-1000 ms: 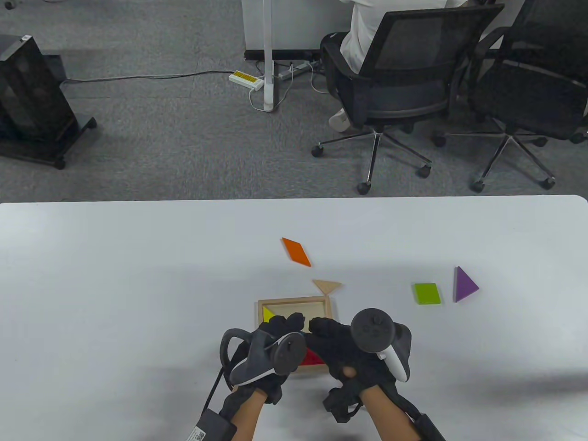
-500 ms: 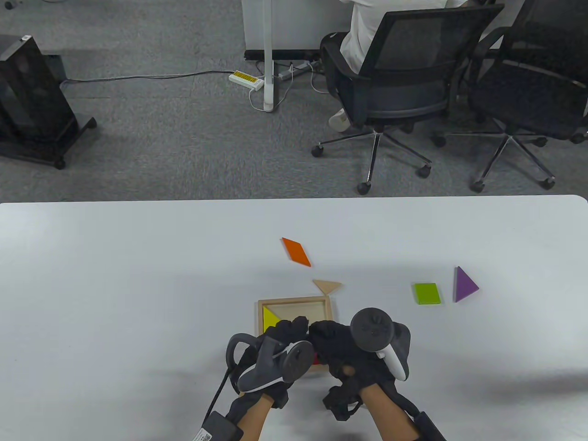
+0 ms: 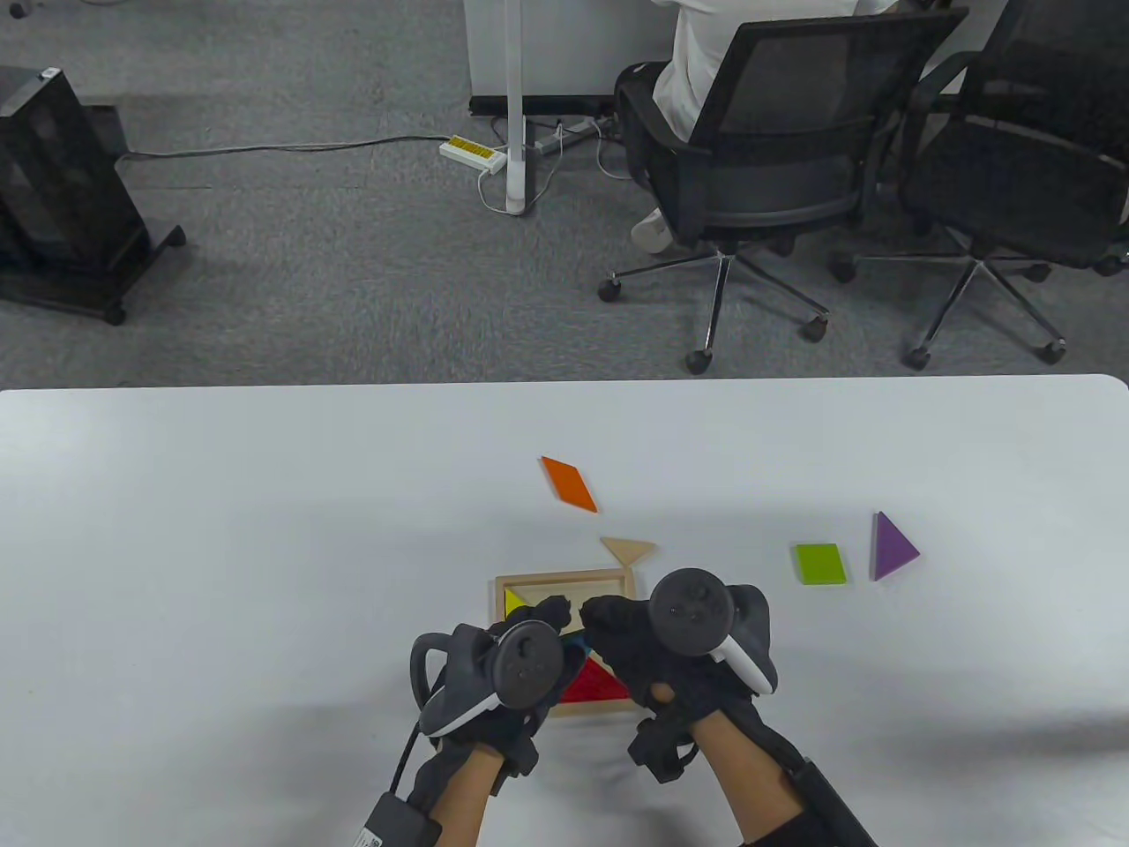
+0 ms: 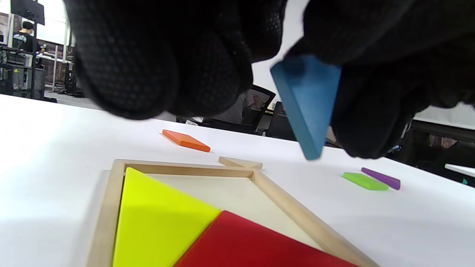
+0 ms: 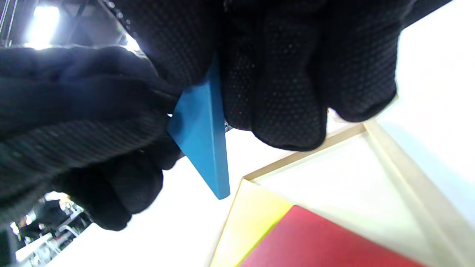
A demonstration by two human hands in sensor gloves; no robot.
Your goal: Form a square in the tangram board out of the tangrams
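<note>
Both hands have lifted slightly, uncovering more of the red triangle [image 3: 593, 685] in the tangram board [image 3: 564, 579]. Left hand [image 3: 494, 675] and right hand [image 3: 657, 648] together pinch the blue triangle [image 4: 308, 100] above it. No writing is legible on the white table [image 3: 220, 529] before grey carpet [image 3: 353, 265].

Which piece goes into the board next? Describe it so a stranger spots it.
Start at the wooden tangram board near the white table's front edge. Just above it, the gloved left hand and right hand together pinch a blue triangular piece, the only tile off the table.
</note>
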